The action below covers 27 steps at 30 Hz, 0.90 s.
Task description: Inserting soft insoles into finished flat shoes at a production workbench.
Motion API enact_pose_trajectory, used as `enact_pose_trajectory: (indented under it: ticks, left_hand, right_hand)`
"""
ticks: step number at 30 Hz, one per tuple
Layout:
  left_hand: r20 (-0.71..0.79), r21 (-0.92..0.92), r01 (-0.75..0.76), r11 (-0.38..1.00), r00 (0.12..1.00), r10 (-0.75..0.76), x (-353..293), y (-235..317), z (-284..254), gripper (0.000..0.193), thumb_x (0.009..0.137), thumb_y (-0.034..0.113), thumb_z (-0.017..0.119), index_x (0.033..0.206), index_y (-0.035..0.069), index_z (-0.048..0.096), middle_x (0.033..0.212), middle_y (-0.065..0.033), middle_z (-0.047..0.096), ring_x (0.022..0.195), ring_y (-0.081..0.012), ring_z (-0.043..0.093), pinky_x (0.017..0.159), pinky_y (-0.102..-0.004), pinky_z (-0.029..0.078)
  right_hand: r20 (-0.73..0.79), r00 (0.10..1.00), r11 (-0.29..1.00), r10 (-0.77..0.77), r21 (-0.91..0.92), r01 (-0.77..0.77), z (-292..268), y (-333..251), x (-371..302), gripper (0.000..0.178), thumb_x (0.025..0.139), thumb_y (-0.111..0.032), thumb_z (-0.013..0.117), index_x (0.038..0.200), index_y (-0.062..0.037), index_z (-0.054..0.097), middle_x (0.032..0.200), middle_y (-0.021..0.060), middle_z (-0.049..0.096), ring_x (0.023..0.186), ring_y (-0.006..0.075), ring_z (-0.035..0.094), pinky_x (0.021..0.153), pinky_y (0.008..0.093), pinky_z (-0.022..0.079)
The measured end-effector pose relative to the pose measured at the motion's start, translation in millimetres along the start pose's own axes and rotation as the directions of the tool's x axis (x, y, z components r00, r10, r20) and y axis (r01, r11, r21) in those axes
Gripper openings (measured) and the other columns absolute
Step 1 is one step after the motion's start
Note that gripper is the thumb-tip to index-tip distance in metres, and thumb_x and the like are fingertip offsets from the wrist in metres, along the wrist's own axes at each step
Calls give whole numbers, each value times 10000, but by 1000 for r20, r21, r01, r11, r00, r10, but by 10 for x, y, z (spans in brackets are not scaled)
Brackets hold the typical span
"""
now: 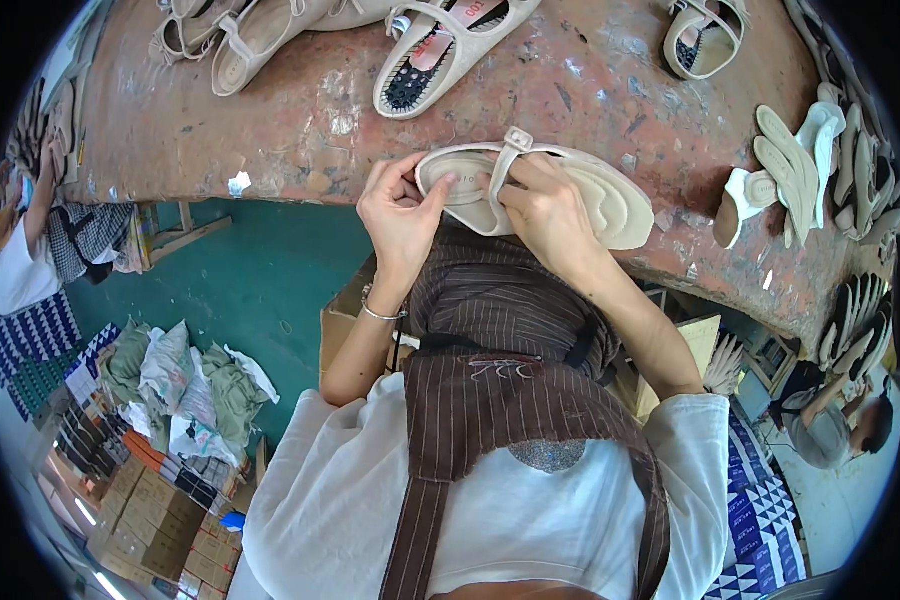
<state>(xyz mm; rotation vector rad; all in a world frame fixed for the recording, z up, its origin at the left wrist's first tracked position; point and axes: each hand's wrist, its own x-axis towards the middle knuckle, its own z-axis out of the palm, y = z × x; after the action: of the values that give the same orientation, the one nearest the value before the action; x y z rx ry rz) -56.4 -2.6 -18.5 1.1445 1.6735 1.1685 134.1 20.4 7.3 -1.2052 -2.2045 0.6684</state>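
Observation:
A beige strapped shoe with a small buckle on its strap is held at the table's near edge. A pale padded insole lies inside it, with stitched curves at the wide right end. My left hand is closed on the narrow left end, its fingers behind the rim and its thumb on the insole. My right hand is closed about the middle, by the strap. Some of its fingertips are hidden inside the shoe, so exactly what they pinch cannot be made out.
Several beige shoes stand on the worn table, including an open shoe with a dark studded inside. Loose insoles and stacked shoe parts lie at right. Co-workers sit at far left and lower right. Sacks and cartons fill the lower left.

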Motion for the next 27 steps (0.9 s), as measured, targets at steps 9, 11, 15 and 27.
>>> enact_pose_trajectory:
  ticks: [9, 11, 15, 27]
  left_hand:
    - [39, -47, 76, 996, 997, -74, 107, -17, -15, 124, 880, -28, 686, 997, -70, 675, 864, -65, 641, 610, -72, 618, 426, -209, 496]
    - [44, -48, 74, 996, 996, -72, 128, -4, -10, 93, 895, -24, 668, 980, -62, 675, 844, -86, 667, 589, -80, 617, 417, -216, 497]
    - [73, -55, 141, 988, 988, -137, 156, 58, -6, 45, 896, -39, 633, 896, -53, 676, 682, -50, 642, 544, -65, 592, 406, -220, 476]
    - [340, 492, -220, 842, 939, 47, -384, 445, 404, 206, 848, 181, 711, 838, 69, 538, 619, -112, 615, 551, -353, 626, 513, -450, 478]
  right_hand:
    - [356, 902, 969, -245, 74, 235, -54, 46, 95, 536, 836, -51, 539, 1366, -129, 566, 1416, 89, 550, 1024, 273, 675, 884, 397, 547]
    - [413, 896, 982, -161, -25, 188, -103, -10, 95, 528, 839, -51, 537, 1349, -176, 589, 1406, 74, 561, 1007, 271, 684, 864, 402, 557]
    - [344, 939, 943, 18, -319, 98, -222, -149, -16, 396, 762, -99, 597, 1136, -11, 698, 1239, 159, 660, 1102, 248, 655, 1046, 372, 456]
    - [-497, 762, 855, 416, -73, -514, -913, 428, 341, 564, 799, -211, 750, 1304, -43, 563, 1093, 147, 674, 975, 373, 634, 891, 436, 505]
